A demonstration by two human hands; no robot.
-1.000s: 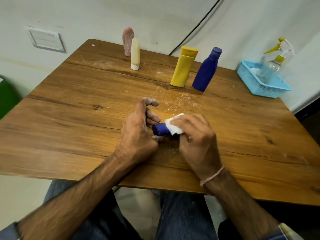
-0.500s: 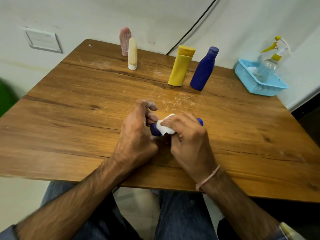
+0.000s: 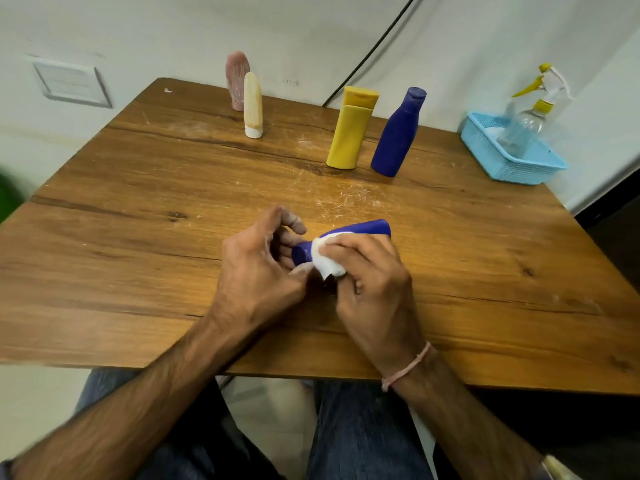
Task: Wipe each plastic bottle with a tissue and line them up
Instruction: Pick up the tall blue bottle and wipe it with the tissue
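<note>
A small blue bottle [image 3: 363, 228] lies on its side over the wooden table [image 3: 138, 237], held between both hands. My left hand [image 3: 258, 271] grips its cap end with curled fingers. My right hand [image 3: 367, 282] presses a white tissue [image 3: 323, 259] around the bottle's neck. At the back stand a pink bottle [image 3: 237, 77], a cream bottle [image 3: 252, 105], a yellow bottle [image 3: 351, 129] and a tall blue bottle [image 3: 398, 133], all upright.
A light-blue basket [image 3: 512, 168] at the back right corner holds a clear spray bottle [image 3: 523, 129] with a yellow trigger. A black cable [image 3: 377, 43] runs down the wall behind the table. White dust marks the tabletop near the yellow bottle.
The small blue bottle has turned in my hands, and more of its body now shows beyond my right hand. The tissue stays wrapped near the neck.
</note>
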